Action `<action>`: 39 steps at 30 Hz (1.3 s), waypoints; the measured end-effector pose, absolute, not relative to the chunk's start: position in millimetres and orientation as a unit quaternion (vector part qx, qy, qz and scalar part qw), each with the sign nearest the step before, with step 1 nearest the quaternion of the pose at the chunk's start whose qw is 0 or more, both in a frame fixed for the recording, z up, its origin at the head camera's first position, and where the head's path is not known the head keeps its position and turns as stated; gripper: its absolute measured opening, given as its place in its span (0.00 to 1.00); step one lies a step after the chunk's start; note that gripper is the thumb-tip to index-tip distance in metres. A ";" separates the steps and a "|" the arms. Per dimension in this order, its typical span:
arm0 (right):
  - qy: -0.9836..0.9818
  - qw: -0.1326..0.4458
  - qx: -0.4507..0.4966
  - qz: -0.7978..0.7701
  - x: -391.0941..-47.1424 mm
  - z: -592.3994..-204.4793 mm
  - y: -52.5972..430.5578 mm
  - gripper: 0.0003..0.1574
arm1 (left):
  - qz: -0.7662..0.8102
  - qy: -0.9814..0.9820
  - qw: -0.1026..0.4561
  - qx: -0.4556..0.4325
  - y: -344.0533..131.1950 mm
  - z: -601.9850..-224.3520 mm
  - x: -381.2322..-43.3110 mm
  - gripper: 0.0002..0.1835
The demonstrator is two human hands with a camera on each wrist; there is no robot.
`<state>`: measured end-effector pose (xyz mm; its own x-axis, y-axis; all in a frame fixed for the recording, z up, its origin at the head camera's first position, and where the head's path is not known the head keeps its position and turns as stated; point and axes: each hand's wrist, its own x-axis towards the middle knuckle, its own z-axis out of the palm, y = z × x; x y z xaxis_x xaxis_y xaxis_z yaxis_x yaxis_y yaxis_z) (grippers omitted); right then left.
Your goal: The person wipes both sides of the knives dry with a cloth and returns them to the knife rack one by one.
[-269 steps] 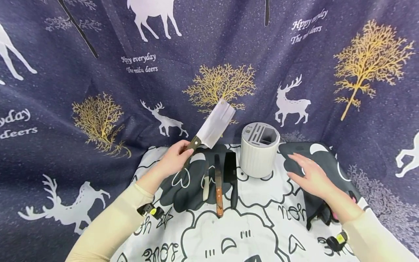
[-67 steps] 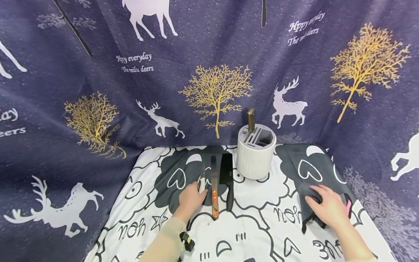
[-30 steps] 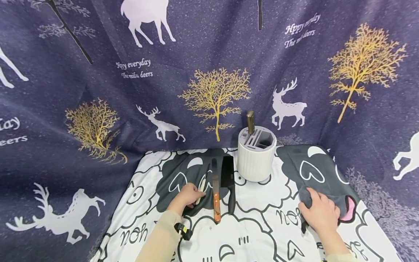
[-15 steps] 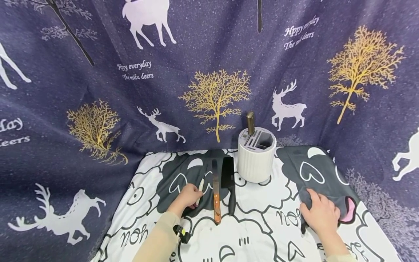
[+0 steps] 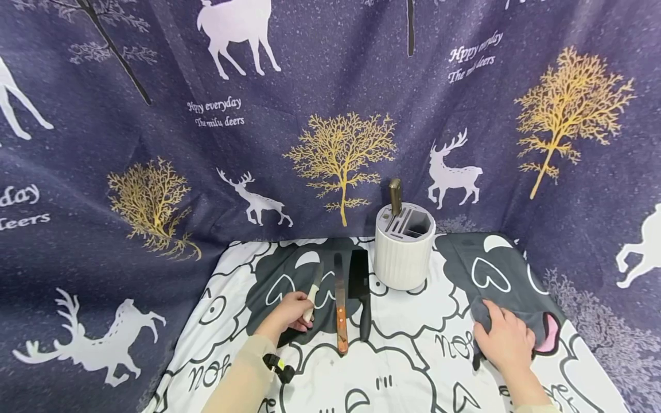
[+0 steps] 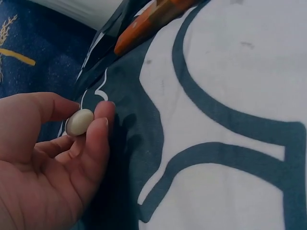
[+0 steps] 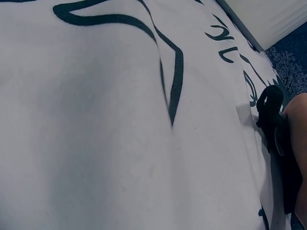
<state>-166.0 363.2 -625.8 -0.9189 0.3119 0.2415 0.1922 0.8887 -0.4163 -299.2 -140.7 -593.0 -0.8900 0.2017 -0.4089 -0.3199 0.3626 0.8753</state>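
Observation:
My left hand [image 5: 291,312] pinches the cream handle of a small knife [image 5: 312,303] between thumb and fingers, its blade pointing away from me. In the left wrist view, the rounded handle end [image 6: 80,122] shows between the fingertips. To its right lie a long narrow-bladed knife with an orange-brown wooden handle [image 5: 342,330] and a black kitchen knife [image 5: 358,275]. My right hand [image 5: 506,338] grips a dark grey cloth item [image 5: 534,321] with black trim and a pink patch; the palm hides much of it. A black loop [image 7: 271,100] of it shows in the right wrist view.
A white ribbed knife holder [image 5: 403,264] stands at the back, with a dark-handled cleaver [image 5: 395,198] upright in a slot of its grey top. A black-and-white cartoon cloth [image 5: 382,367] covers the table. A navy curtain [image 5: 330,69] hangs behind.
The cleaver, formerly in my left hand, now stands in the holder. My left hand has taken the cream-handled knife and shifted it left. My right hand has moved down onto the grey cloth item.

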 end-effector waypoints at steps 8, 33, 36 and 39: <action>-0.967 0.113 -0.119 0.196 -166.6 -621.7 369.6 0.43 | 0.580 0.769 0.260 -0.065 -145.0 -593.8 -307.3 0.13; -0.960 0.149 -0.072 0.225 -160.5 -612.7 396.5 0.40 | 0.629 0.724 0.278 -0.054 -150.1 -598.5 -300.9 0.15; -0.949 0.148 -0.097 0.259 -158.3 -609.5 401.0 0.38 | 0.646 0.710 0.277 -0.043 -148.5 -596.7 -294.5 0.19; -0.927 0.136 -0.133 0.324 -156.9 -600.6 408.6 0.38 | 0.663 0.698 0.271 -0.033 -145.4 -592.0 -287.0 0.22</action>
